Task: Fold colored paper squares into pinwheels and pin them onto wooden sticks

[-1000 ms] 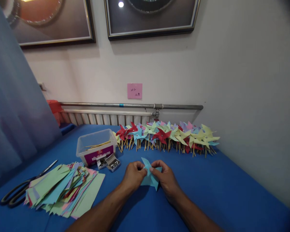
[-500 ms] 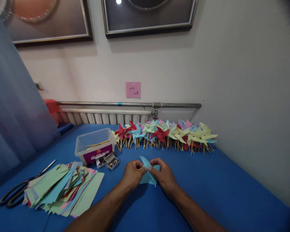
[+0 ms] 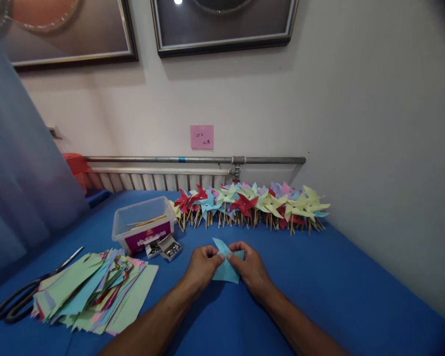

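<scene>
flattened lower now, blue paper (image 3: pixel 226 269) pinched between left hand (image 3: pixel 203 264) and right hand (image 3: pixel 250 267) fingers; could tear if tugged apart.

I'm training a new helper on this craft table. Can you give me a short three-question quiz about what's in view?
1. True or false: both hands pinch the light blue paper piece.
2. Which lies left of the paper stack: A) scissors B) a glue bottle C) a ruler?
3. Where do the finished pinwheels stand?

Key: 1 true: left hand and right hand hold it. 2 A. 3 In a row along the wall, behind the hands.
</scene>
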A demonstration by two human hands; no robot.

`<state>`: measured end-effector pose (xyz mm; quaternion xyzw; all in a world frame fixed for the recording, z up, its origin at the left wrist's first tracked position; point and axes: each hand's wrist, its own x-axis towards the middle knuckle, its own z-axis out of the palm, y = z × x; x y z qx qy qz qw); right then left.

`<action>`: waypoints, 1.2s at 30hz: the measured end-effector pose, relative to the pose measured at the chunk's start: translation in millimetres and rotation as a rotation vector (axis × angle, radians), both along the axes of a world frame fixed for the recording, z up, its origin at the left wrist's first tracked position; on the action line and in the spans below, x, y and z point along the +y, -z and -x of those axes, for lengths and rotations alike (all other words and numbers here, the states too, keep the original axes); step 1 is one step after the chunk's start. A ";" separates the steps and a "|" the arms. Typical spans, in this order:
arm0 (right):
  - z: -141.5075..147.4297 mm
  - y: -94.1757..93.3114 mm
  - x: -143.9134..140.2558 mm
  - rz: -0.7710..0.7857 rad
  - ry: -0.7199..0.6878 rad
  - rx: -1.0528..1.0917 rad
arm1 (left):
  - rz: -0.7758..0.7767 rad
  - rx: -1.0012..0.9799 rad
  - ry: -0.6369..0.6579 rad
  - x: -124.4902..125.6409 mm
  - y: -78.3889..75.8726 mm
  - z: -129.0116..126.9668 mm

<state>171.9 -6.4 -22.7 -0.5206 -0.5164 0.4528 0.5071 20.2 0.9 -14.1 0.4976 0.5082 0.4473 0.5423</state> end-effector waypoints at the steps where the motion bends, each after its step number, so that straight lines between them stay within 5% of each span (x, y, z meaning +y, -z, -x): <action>1: 0.0 0.5 0.0 0.005 0.003 0.000 | -0.005 -0.001 0.002 -0.2 0.3 -0.1; 11: 1.3 1.7 0.6 0.010 0.009 0.068 | 0.002 -0.022 -0.007 0.9 1.6 0.2; 24: 1.6 -10.1 -9.7 -0.025 -0.190 0.310 | 0.139 -0.373 -0.086 9.6 -7.7 13.4; 30: -1.2 -16.9 -16.9 -0.141 -0.242 0.096 | 0.142 -0.354 -0.079 8.2 -8.1 13.2; 36: -4.9 -12.9 -14.1 -0.229 -0.134 -0.228 | 0.108 -0.312 -0.074 4.5 -8.4 10.3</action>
